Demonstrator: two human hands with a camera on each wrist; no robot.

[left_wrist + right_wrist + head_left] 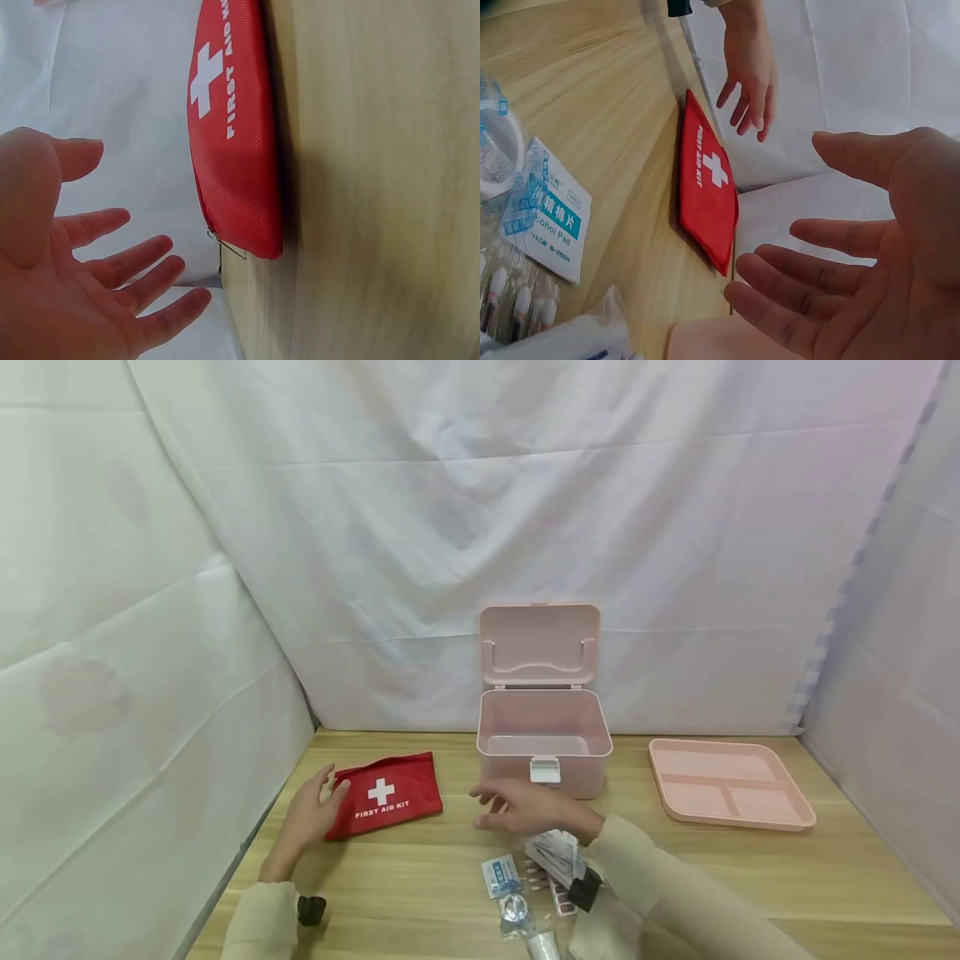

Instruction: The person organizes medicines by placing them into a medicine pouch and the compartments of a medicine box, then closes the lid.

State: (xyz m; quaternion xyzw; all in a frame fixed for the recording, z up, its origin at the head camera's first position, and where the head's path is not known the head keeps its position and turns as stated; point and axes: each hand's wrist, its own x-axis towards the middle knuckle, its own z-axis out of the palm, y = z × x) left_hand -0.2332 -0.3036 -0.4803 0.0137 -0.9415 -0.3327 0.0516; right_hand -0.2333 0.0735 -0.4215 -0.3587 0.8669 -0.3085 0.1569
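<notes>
White cloth (375, 527) hangs behind a wood-grain table (420, 893). On my feed, the red first-aid pouch (386, 796) lies label up at the table's left, zip pull (227, 245) on the end nearest the left hand (310, 814). That hand: fingers spread, nothing held; its wrist view shows a gap to the pouch. Right hand (527, 804): fingers parted and loosely bent, empty, in front of the open pink box (504, 767). Risks, as I judge: a one-sided push from the left could skid or crumple the soft pouch; a low sweep of the right sleeve (660, 877) could drag the wrapped packet (553, 856) and alcohol pad (500, 877) lying close by.
</notes>
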